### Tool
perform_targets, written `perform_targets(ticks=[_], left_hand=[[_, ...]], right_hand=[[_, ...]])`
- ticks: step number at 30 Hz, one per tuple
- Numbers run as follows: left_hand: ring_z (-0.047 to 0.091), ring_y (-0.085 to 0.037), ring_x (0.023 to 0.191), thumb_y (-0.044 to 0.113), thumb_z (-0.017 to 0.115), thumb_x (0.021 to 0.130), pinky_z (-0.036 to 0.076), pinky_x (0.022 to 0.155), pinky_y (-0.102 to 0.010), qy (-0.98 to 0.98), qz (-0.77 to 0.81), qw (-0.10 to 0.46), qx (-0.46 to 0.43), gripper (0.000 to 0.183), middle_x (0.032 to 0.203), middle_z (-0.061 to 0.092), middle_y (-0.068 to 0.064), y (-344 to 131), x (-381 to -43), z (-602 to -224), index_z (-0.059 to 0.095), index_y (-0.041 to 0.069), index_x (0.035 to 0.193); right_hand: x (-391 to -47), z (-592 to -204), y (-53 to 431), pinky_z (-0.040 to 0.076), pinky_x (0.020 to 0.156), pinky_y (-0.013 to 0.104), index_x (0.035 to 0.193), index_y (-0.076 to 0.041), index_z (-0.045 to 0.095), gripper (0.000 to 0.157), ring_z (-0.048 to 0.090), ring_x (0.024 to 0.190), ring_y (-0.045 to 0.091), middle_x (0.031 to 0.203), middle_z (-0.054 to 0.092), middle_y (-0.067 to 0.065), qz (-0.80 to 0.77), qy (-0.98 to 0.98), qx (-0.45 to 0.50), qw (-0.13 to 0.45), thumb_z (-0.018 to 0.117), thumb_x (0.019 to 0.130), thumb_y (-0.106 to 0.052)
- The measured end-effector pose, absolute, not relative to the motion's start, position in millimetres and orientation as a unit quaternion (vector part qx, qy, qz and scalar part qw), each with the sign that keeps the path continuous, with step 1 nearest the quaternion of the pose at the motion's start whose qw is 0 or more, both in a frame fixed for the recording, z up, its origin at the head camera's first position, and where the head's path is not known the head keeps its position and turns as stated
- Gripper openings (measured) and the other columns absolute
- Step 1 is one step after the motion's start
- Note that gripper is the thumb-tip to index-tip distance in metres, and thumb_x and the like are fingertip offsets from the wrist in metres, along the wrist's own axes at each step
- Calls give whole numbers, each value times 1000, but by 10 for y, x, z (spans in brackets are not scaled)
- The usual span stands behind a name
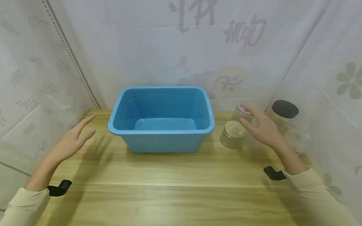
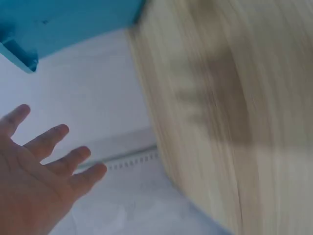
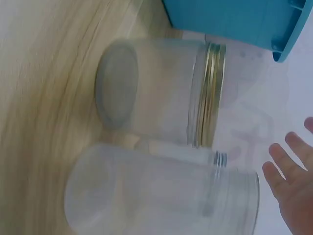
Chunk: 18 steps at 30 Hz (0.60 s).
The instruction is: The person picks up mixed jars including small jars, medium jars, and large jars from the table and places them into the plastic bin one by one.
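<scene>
My left hand (image 1: 69,141) hovers left of a blue plastic tub (image 1: 161,142), fingers extended and thumb apart, holding nothing. In the left wrist view its spread fingers (image 2: 51,139) show below the tub's corner. On the right, my right hand (image 1: 263,130) is raised over a group of clear jars, fingers loosely extended. Nearest its thumb stands a jar with a gold lid (image 1: 233,135); behind is one with a silver lid (image 1: 244,110). A lidless clear jar (image 3: 161,191) stands beside the gold-lidded one in the right wrist view. My hand partly covers it in the head view.
A jar with a black lid (image 1: 285,109) stands at the back right, with another clear jar (image 1: 298,140) in front of it. Everything rests on a wooden table (image 1: 169,201). Printed white cloth (image 1: 141,47) hangs behind and along both sides.
</scene>
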<state>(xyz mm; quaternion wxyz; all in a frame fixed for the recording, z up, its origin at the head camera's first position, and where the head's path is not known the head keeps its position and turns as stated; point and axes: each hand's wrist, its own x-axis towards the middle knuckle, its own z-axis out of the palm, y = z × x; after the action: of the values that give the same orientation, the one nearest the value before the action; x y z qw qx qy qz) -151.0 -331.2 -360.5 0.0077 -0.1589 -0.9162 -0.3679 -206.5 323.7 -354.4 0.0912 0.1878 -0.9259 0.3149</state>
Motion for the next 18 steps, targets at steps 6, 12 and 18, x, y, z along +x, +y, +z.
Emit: perform_targets(ticks=[6,12,18], left_hand=[[17,-50,144,20,35,112,31,112,-39,-831,-530,-31,-164,58,161,17,-30,-3172,-1540,-3553,12,21,165],[10,-46,148,18,38,111,36,107,-28,-727,-664,-54,-167,59,163,12,-28,-3024,-1587,-3510,13,24,164],[11,-41,150,16,40,110,29,114,-43,-693,-694,-77,-182,62,165,10,-22,-2861,-1705,-3526,12,23,164]], right_hand=[[-2082,-3608,3090,28,106,66,155,-10,40,58,38,138,44,155,40,15,417,-888,171,85,63,103,-22],[-2071,-3663,2988,27,111,58,154,-4,40,65,36,141,39,154,40,17,451,-871,168,97,70,98,-20],[-2024,-3747,2989,25,112,59,154,-8,41,69,35,141,37,154,42,13,449,-874,157,102,74,95,-24]])
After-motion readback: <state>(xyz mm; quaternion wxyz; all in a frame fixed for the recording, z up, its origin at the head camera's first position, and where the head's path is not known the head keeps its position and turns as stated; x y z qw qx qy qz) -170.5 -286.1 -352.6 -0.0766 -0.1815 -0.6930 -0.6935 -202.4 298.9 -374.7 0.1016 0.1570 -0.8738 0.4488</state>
